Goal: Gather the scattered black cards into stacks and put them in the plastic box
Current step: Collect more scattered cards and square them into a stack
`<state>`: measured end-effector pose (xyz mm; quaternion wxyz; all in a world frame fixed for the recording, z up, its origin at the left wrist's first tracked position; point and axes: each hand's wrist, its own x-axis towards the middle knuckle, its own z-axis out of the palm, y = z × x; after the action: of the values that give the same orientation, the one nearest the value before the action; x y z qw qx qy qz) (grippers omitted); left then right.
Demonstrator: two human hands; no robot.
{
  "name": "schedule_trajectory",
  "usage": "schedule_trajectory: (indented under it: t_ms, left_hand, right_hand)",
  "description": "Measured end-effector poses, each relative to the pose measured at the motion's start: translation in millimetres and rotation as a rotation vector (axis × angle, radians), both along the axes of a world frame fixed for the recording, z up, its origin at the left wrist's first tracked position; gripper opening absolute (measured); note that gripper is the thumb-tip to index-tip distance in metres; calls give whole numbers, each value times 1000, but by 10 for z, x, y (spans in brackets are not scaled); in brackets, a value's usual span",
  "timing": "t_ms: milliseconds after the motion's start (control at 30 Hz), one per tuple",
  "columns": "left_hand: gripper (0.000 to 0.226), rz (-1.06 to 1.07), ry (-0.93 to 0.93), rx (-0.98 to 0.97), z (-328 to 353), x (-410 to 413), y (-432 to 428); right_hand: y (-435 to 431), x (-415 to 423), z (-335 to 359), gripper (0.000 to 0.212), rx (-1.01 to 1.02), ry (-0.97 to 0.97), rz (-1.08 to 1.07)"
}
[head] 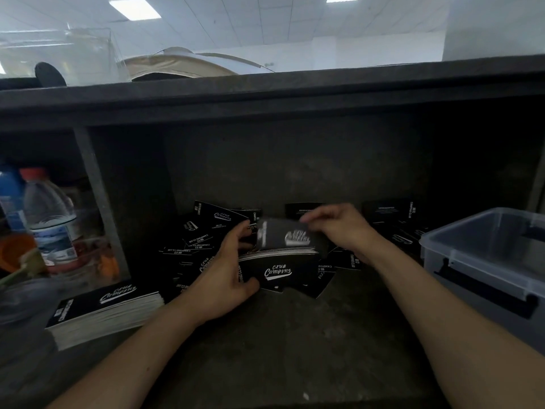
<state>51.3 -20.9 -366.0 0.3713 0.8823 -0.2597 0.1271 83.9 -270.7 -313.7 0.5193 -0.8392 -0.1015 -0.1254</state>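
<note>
Both hands are busy over the heap of scattered black cards (203, 240) on the dark shelf (280, 335). The left hand (227, 276) cradles a small stack (280, 252) from its 9 o'clock side, fingers curled round the edge and thumb underneath, probably to square it up. The right hand (339, 225) pinches one blurred card (292, 234) and lays it on top (the blur suggests it is mid-motion). A thicker finished stack (106, 311) sits at 8 o'clock, well apart from the pile. The clear plastic box (483, 255) waits lidless at 3 o'clock, near enough for a short carry. A water bottle (50, 214) stands in the next compartment, at 9 o'clock.
</note>
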Motion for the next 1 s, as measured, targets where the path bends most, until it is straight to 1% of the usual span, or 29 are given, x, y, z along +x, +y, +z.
schedule_trajectory:
  t_ms: [67, 100, 133, 167, 200, 233, 267, 300, 333, 400, 467, 533, 567, 633, 667, 733, 767, 800, 867, 900, 933, 967, 1000]
  left_hand:
    - [106, -3, -10, -6, -1, -2, 5]
    - [102, -5, -17, 3, 0, -5, 8]
    - [95, -9, -18, 12, -1, -6, 14]
    - [84, -19, -18, 21, -4, -9, 18]
    - [71, -31, -18, 26, -6, -12, 19]
    - [59, -41, -17, 27, -11, -15, 18]
    - [49, -45, -20, 28, -15, -19, 15]
    - [41, -46, -27, 29, -12, -25, 11]
    - [36, -49, -35, 29, -6, -31, 6]
    - [31, -60, -40, 28, 3, -35, 6]
    - [29, -62, -37, 22, 3, -35, 6]
    - [28, -60, -35, 11, -4, -31, 7]
    - [28, -59, -36, 9, -5, -26, 6]
    - [28, -64, -43, 14, -8, -17, 4]
    - [28, -63, -56, 26, -10, -12, 6]
    - [32, -46, -86, 53, -8, -6, 11]
    - [36, -36, -90, 62, -8, -1, 14]
    - [43, -25, -88, 70, -10, 5, 18]
    - [59, 1, -77, 81, -14, 15, 26]
    - [69, 10, -63, 76, -19, 18, 30]
    - [79, 17, -38, 63, -24, 25, 34]
    - [87, 20, -11, 52, -21, 26, 35]
    - [92, 18, 9, 47, -17, 23, 34]
  right_hand:
    - [53, -99, 12, 22, -117, 215, 232]
    - [80, -107, 10, 24, -88, 267, 299]
    - [94, -100, 14, 28, -30, 281, 313]
    - [92, -71, 1, 31, 17, 259, 279]
    - [66, -16, -33, 35, -17, 185, 195]
    - [22, 41, -69, 40, -158, 101, 86]
    - [-17, 81, -111, 46, -373, 51, 19]
    - [-44, 100, -162, 50, -566, 51, 2]
    - [-73, 110, -213, 52, -691, 95, 11]
    - [-121, 135, -265, 50, -801, 180, -6]
    - [-155, 174, -243, 54, -876, 198, -124]
    - [-148, 178, -221, 65, -964, 241, -243]
    - [-144, 175, -212, 70, -965, 276, -290]
    - [-133, 127, -191, 75, -862, 341, -394]
    - [-140, 122, -173, 67, -780, 323, -432]
    - [-162, 146, -109, 37, -576, 176, -470]
    - [-153, 139, -77, 29, -458, 105, -450]
    - [-148, 132, -51, 26, -324, 45, -386]
    - [-125, 80, -12, 23, -67, 23, -122]
    - [-94, 13, 8, 20, -37, 64, 32]
    - [-58, -48, 26, 17, -82, 138, 153]
    - [-29, -96, 38, 15, -150, 223, 239]
    - [-10, -121, 34, 16, -172, 299, 304]
